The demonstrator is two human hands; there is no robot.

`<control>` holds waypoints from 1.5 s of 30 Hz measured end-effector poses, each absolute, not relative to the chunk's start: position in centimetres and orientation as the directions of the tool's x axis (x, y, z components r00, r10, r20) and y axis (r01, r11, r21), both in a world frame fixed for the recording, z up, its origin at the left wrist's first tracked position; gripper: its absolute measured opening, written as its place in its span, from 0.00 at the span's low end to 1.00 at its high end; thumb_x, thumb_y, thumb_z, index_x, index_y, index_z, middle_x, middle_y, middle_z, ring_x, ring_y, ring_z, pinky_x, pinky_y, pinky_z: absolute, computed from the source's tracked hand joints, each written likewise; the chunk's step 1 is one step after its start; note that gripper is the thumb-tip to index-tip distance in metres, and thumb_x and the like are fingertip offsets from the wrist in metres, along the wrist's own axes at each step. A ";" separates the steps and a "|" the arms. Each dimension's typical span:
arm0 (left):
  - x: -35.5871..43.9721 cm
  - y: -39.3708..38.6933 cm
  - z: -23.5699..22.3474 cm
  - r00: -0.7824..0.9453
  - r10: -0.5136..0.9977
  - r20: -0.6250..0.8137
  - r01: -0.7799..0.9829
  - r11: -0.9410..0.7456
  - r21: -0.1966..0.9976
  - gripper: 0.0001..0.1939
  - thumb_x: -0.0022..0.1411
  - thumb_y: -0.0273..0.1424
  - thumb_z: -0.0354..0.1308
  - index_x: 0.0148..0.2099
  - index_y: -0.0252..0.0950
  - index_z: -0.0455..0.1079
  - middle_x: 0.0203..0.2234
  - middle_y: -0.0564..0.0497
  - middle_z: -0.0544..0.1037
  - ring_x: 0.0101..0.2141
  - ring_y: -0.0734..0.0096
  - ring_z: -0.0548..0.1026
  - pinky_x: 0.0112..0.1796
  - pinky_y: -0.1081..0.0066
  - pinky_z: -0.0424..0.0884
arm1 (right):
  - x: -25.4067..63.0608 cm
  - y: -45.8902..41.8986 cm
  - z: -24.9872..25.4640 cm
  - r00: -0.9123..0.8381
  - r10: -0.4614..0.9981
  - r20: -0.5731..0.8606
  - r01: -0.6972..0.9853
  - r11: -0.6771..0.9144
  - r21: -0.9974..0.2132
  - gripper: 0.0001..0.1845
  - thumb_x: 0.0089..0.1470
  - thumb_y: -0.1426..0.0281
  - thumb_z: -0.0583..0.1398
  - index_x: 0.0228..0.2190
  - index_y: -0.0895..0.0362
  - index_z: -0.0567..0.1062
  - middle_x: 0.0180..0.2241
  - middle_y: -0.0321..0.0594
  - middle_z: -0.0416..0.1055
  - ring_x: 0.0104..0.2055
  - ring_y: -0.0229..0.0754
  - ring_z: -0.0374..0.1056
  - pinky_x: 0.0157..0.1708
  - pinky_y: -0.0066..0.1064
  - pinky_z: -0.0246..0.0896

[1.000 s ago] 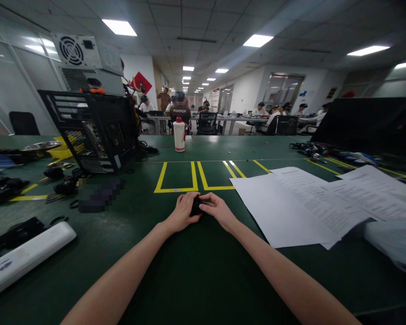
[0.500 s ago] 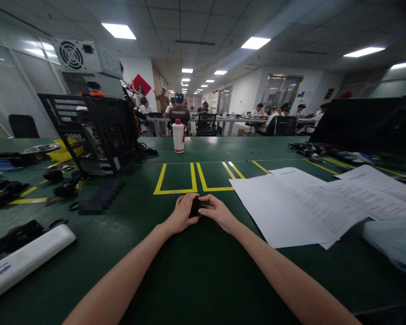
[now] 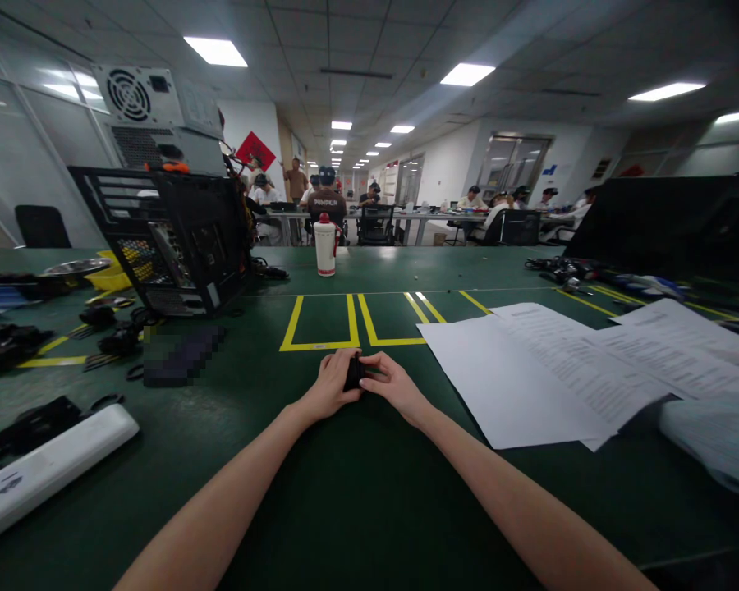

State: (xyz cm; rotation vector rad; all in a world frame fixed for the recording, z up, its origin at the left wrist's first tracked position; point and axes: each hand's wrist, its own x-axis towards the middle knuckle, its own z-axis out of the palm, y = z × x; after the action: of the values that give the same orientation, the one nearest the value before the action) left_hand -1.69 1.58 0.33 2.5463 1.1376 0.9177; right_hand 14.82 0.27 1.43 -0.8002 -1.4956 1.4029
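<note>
A small black object [image 3: 353, 373], rounded and partly covered by fingers, is held between my hands just above or on the green table [image 3: 369, 492]; its kind does not show. My left hand [image 3: 333, 383] wraps round it from the left, thumb at the near side. From the right, my right hand [image 3: 394, 387] pinches at its edge with thumb and fingertips. Just beyond the hands, yellow tape outlines [image 3: 320, 346] mark the table top. White printed sheets [image 3: 530, 386] lie to the right of my right hand.
An open black computer case [image 3: 178, 246] with power supplies on top stands at the left. A white bottle with a red lid [image 3: 326, 249] is upright farther back. At the left edge lie a white bar [image 3: 55, 476] and black cables. A dark monitor [image 3: 671, 222] stands right; people sit behind.
Both hands stay in nearly the same place around the black object. The fingers of my right hand have shifted very slightly against it.
</note>
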 end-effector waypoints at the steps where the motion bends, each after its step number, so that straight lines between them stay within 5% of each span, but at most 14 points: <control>1: -1.7 1.7 0.2 0.502 0.735 0.456 0.604 -0.675 0.423 0.29 0.50 0.29 0.54 0.53 0.39 0.46 0.47 0.46 0.60 0.49 0.61 0.58 0.49 0.58 0.51 | 14.7 0.3 1.4 -0.378 0.907 0.188 -0.122 0.152 -0.981 0.15 0.41 0.69 0.61 0.35 0.54 0.67 0.41 0.37 0.66 0.43 0.42 0.64 0.46 0.39 0.56; 5: -1.7 2.0 -0.1 0.486 0.745 0.456 0.610 -0.663 0.434 0.29 0.50 0.31 0.54 0.53 0.39 0.46 0.46 0.47 0.60 0.48 0.61 0.59 0.49 0.58 0.51 | 14.3 0.8 1.0 -0.317 0.916 0.246 -0.121 0.218 -0.968 0.10 0.43 0.70 0.59 0.33 0.55 0.68 0.38 0.37 0.67 0.44 0.40 0.63 0.47 0.37 0.55; 11: -1.7 2.1 0.0 0.488 0.747 0.451 0.601 -0.663 0.447 0.29 0.50 0.31 0.55 0.52 0.38 0.47 0.46 0.46 0.60 0.48 0.62 0.59 0.49 0.59 0.52 | 14.2 1.6 0.3 -0.308 0.935 0.175 -0.125 0.143 -0.982 0.19 0.42 0.71 0.59 0.40 0.54 0.65 0.43 0.39 0.65 0.48 0.40 0.60 0.49 0.38 0.53; 22: -1.8 2.2 0.1 0.484 0.764 0.427 0.592 -0.645 0.483 0.28 0.52 0.33 0.53 0.52 0.39 0.47 0.46 0.47 0.60 0.48 0.62 0.59 0.49 0.58 0.51 | 14.2 0.3 1.1 -0.315 0.916 0.250 -0.025 0.256 -0.966 0.09 0.47 0.69 0.55 0.34 0.54 0.67 0.39 0.35 0.64 0.42 0.38 0.62 0.44 0.35 0.58; 29: -1.7 2.1 0.1 0.482 0.760 0.437 0.596 -0.649 0.473 0.27 0.51 0.32 0.54 0.52 0.39 0.47 0.45 0.47 0.61 0.47 0.62 0.60 0.49 0.59 0.52 | 14.2 1.0 0.9 -0.300 0.939 0.169 0.022 0.184 -0.983 0.18 0.45 0.71 0.57 0.41 0.53 0.65 0.45 0.38 0.62 0.46 0.40 0.61 0.46 0.37 0.55; 40: -1.8 1.9 0.1 0.493 0.743 0.452 0.590 -0.668 0.454 0.28 0.50 0.31 0.54 0.52 0.39 0.47 0.46 0.47 0.60 0.48 0.62 0.59 0.49 0.59 0.52 | 14.0 0.9 1.0 -0.318 0.920 0.228 -0.086 0.212 -0.974 0.09 0.46 0.68 0.56 0.34 0.53 0.67 0.37 0.35 0.66 0.43 0.38 0.62 0.46 0.36 0.54; 45: -1.8 2.0 0.0 0.491 0.744 0.453 0.591 -0.666 0.455 0.28 0.50 0.32 0.54 0.52 0.39 0.47 0.46 0.46 0.59 0.49 0.62 0.58 0.49 0.59 0.52 | 14.1 1.2 0.8 -0.291 0.938 0.188 -0.087 0.170 -0.982 0.15 0.44 0.69 0.58 0.38 0.54 0.66 0.41 0.37 0.65 0.46 0.39 0.61 0.48 0.36 0.53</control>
State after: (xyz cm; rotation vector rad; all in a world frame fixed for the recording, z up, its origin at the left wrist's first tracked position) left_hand -1.80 2.01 0.01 2.4983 1.1413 0.9339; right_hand 14.12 1.20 0.76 -0.8696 -1.4602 1.3116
